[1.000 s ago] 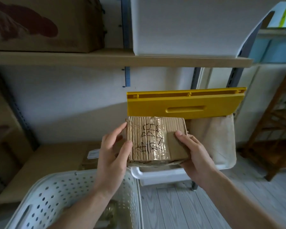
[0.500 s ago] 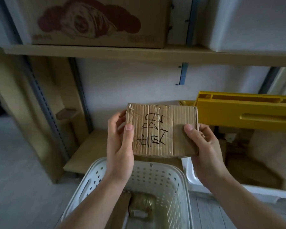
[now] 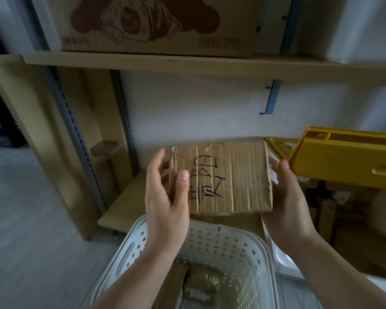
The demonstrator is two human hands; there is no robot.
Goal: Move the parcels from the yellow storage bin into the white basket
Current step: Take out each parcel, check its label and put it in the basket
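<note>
Head view, one entry. Parcel [image 3: 221,177]: flat cardboard, marker scrawl on its face, held upright at centre frame above the far rim of the white basket [image 3: 243,248]. Left hand [image 3: 165,197] grips its nine o'clock edge, thumb across the face; right hand [image 3: 285,197] holds the three o'clock edge. Yellow storage bin [image 3: 343,161] at three o'clock. Change: a second ago the parcel sat before the bin; now it is over the basket. Judged ready to lower beside the parcels already inside.
</note>
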